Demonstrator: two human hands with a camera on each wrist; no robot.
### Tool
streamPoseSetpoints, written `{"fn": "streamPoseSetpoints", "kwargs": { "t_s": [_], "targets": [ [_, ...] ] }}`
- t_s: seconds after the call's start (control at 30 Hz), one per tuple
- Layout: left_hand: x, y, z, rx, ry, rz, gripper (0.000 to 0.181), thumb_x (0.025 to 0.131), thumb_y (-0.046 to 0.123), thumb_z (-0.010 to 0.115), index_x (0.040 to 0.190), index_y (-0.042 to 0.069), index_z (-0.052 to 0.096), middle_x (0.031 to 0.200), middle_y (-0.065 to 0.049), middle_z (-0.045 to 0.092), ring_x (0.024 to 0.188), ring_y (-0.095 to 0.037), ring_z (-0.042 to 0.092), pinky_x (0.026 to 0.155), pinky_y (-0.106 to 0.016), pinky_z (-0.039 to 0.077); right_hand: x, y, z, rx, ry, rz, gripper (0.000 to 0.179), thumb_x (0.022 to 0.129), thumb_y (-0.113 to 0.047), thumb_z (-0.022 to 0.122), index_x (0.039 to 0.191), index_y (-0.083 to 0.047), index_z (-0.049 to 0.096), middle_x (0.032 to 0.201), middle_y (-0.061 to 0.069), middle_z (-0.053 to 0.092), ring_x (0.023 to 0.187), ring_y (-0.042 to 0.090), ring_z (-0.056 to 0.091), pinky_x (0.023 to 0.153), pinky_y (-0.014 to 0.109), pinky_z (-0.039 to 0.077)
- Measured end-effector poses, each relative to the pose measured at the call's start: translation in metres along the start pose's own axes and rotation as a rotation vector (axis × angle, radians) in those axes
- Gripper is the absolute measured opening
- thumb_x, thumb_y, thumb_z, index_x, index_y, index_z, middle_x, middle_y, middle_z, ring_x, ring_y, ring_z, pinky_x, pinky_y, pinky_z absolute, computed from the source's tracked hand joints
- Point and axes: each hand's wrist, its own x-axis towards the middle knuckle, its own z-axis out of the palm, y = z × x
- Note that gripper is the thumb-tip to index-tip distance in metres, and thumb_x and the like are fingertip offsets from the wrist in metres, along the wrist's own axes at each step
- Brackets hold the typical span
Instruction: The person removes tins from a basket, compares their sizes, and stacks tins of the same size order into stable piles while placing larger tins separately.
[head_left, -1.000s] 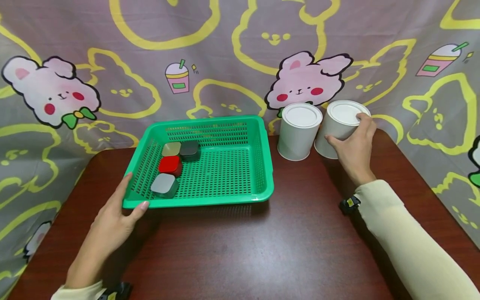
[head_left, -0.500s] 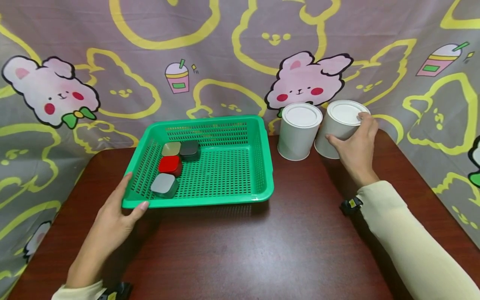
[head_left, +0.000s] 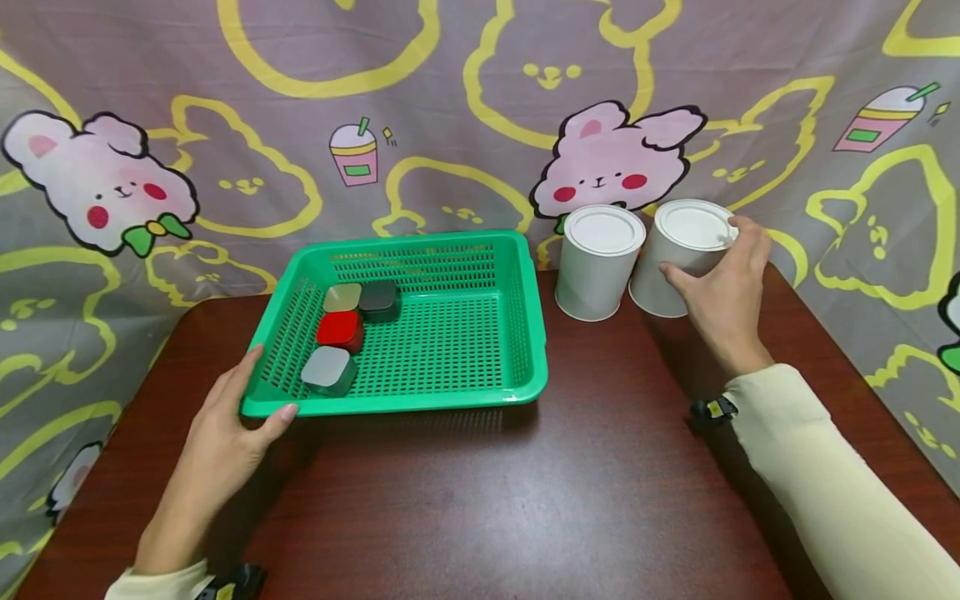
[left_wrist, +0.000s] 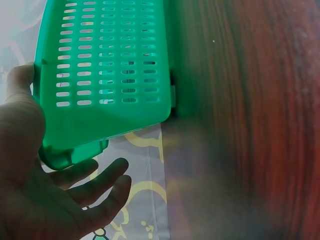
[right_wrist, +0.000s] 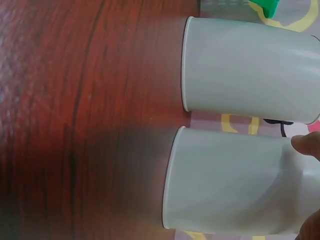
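Observation:
My left hand (head_left: 225, 437) touches the near left corner of a green plastic basket (head_left: 529, 333), thumb on its front rim and fingers along the left side. In the left wrist view the other fingers (left_wrist: 102, 192) spread loosely beyond the basket's end wall (left_wrist: 100, 117). Around the upper part of the right white can (head_left: 660, 287), my right hand (head_left: 723, 296) is spread, thumb in front of its side and fingertips at the lid's right edge. Another lidded white can (head_left: 588, 279) stands just left of it. The right wrist view shows both cans, with my thumb (right_wrist: 307, 144) overlapping the nearer one.
Inside the basket's left part lie small rounded-square boxes: grey (head_left: 328, 367), red (head_left: 341, 329), beige (head_left: 343, 297) and black (head_left: 380, 300). All stand on a dark red-brown wooden table (head_left: 480, 500). A patterned cloth (head_left: 465, 108) hangs right behind the cans and basket.
My right hand has shifted slightly right, its thumb and fingertips sliding toward the can's right side. The cans, basket and boxes stay in place, and my left hand has barely moved.

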Motion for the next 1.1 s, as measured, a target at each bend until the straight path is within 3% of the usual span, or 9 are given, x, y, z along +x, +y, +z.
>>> {"fn": "streamPoseSetpoints", "kwargs": {
  "t_s": [0.17,0.4,0.53,0.87,1.1],
  "targets": [
    [0.0,-0.002,0.0,-0.01,0.011,0.008,0.095,0.097,0.033,0.076,0.17,0.019,0.016,0.165,-0.03,0.027,0.14,-0.053,0.033,0.103,-0.078,0.033,-0.001,-0.003,-0.003,-0.017,0.023,-0.013,0.088,0.081,-0.021,0.09,0.149,-0.005,0.037,0.152,0.018,0.038,0.147,0.033,0.041,0.119,0.053,0.038],
    [-0.002,-0.004,0.0,-0.014,0.035,0.036,0.094,0.097,0.031,0.077,0.169,0.015,0.02,0.17,-0.026,0.021,0.145,-0.053,0.029,0.104,-0.079,0.032,-0.003,-0.013,-0.008,-0.037,0.044,-0.056,0.083,0.081,-0.026,0.09,0.146,-0.009,0.042,0.153,0.013,0.039,0.141,0.034,0.049,0.102,0.067,0.044],
    [-0.001,-0.005,0.0,-0.006,0.032,0.05,0.095,0.096,0.031,0.078,0.169,0.015,0.019,0.171,-0.025,0.019,0.146,-0.054,0.028,0.103,-0.08,0.031,-0.003,-0.024,-0.011,-0.034,0.045,-0.082,0.081,0.081,-0.028,0.09,0.145,-0.011,0.044,0.156,0.009,0.039,0.143,0.028,0.047,0.098,0.071,0.044],
    [0.0,-0.004,0.0,-0.002,0.019,0.049,0.099,0.095,0.03,0.079,0.169,0.013,0.017,0.17,-0.026,0.019,0.144,-0.053,0.03,0.101,-0.081,0.033,-0.009,-0.064,-0.014,0.002,0.008,-0.2,0.078,0.083,-0.022,0.089,0.146,-0.009,0.046,0.159,0.013,0.039,0.151,0.018,0.038,0.099,0.074,0.045],
    [0.001,-0.002,0.001,0.003,0.013,0.032,0.099,0.095,0.03,0.079,0.169,0.013,0.016,0.17,-0.025,0.019,0.143,-0.052,0.03,0.101,-0.081,0.034,-0.015,-0.079,-0.01,0.011,-0.062,-0.303,0.071,0.084,-0.018,0.088,0.144,-0.006,0.054,0.154,0.018,0.047,0.148,0.029,0.041,0.109,0.066,0.044]
  ]
}}
